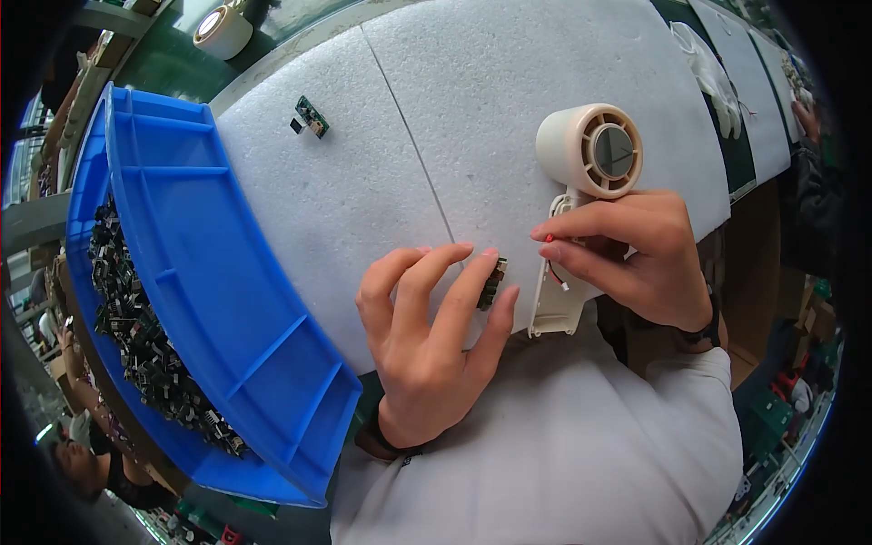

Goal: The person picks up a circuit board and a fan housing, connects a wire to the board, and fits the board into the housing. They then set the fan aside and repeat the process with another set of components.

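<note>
Between left fingers, half-hidden circuit board

A fan lies on the mat; farther left, a bin holds what seem circuit boards.

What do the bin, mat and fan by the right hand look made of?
Bin: likely moulded plastic, blue with ribbed walls and a soft sheen. Mat: seemingly foam sheet, white with a grainy, speckled surface. Fan: probably hard plastic, smooth cream shell with thin spokes; its shiny centre disc could be metal or plastic.
</note>
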`<state>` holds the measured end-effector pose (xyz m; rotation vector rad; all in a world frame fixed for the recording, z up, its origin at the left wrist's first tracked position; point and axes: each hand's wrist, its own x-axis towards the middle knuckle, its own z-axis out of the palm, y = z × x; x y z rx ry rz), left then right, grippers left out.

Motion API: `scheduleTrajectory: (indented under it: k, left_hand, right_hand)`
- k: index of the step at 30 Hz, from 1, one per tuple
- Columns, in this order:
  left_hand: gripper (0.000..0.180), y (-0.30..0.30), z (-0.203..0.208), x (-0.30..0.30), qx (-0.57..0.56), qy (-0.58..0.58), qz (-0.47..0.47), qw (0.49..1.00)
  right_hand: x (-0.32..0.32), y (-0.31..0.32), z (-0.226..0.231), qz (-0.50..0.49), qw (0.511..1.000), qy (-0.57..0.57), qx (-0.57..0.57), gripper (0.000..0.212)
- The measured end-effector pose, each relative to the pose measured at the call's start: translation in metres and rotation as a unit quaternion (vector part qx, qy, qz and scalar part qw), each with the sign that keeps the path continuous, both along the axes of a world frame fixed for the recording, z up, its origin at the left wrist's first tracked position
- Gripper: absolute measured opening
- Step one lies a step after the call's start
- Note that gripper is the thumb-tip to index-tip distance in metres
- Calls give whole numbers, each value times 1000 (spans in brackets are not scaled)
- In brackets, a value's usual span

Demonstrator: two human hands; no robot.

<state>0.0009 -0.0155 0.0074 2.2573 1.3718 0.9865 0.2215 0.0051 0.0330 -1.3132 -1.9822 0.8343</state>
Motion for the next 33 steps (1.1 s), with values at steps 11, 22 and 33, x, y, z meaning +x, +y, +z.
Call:
scheduleTrajectory:
  k: [11,22,33]
  left_hand:
    - [30,0,-1,8,-111,-213,-46,970]
    - [34,8,-19,20,-180,-402,-55,896]
    - [35,9,-19,21,-180,-397,-58,898]
  right_hand:
    - [2,-6,6,-5,999,14,-43,23]
    - [-2,-4,-11,7,991,-53,122,15]
    - [-8,-9,-18,-27,993,8,115,9]
